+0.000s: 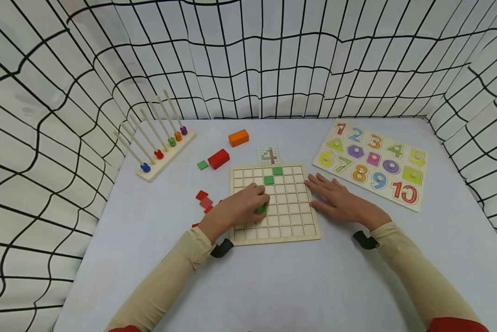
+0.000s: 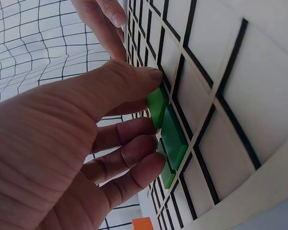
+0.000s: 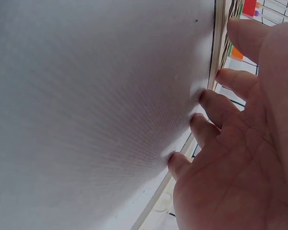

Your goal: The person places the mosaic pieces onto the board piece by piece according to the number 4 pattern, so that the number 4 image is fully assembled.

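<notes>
A light wooden board (image 1: 276,241) with a grid of square recesses lies flat on the table. Over its left half, my left hand (image 1: 248,203) pinches a bright green square tile (image 2: 157,108) between thumb and index finger, right at the grid. Beside that tile, a darker green tile (image 2: 174,136) sits against the board, close to the curled lower fingers. Farther up the grid are two more green tiles, an upper one (image 1: 278,171) and a lower one (image 1: 269,180). My right hand (image 1: 335,198) has its fingers extended, fingertips touching the board's right edge.
Several red tiles (image 1: 206,203) lie left of the board. Behind it are a small grid pattern card (image 1: 268,156), a red block (image 1: 218,158), an orange block (image 1: 238,138) and a loose green tile (image 1: 202,164). A peg stand (image 1: 165,157) and number puzzle (image 1: 373,161) flank them; black netting surrounds the table.
</notes>
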Demonstrator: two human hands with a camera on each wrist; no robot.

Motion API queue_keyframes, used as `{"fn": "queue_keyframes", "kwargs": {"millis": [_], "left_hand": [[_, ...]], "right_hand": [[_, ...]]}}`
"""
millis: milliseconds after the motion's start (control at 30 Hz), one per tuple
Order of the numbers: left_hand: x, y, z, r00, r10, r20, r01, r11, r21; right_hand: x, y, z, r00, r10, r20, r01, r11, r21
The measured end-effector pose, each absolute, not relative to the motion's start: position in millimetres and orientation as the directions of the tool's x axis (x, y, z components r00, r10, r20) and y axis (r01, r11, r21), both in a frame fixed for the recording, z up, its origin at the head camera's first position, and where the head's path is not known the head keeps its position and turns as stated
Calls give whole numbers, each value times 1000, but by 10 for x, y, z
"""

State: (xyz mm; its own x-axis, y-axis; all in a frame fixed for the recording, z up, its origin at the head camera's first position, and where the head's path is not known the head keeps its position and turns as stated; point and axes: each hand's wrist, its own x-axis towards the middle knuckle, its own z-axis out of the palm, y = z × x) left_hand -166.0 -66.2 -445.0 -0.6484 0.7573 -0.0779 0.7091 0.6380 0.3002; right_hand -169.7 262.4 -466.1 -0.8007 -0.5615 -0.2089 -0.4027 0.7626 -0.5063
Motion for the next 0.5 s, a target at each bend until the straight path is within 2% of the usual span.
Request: {"fn": "queue_keyframes", "kwargs": {"millis": [500], "left_hand": [[-1647, -718, -4415, -641, 765, -65, 721, 629, 293]], "right_hand": [[-1696, 2636, -4680, -797, -570, -201, -413, 757, -506]]}}
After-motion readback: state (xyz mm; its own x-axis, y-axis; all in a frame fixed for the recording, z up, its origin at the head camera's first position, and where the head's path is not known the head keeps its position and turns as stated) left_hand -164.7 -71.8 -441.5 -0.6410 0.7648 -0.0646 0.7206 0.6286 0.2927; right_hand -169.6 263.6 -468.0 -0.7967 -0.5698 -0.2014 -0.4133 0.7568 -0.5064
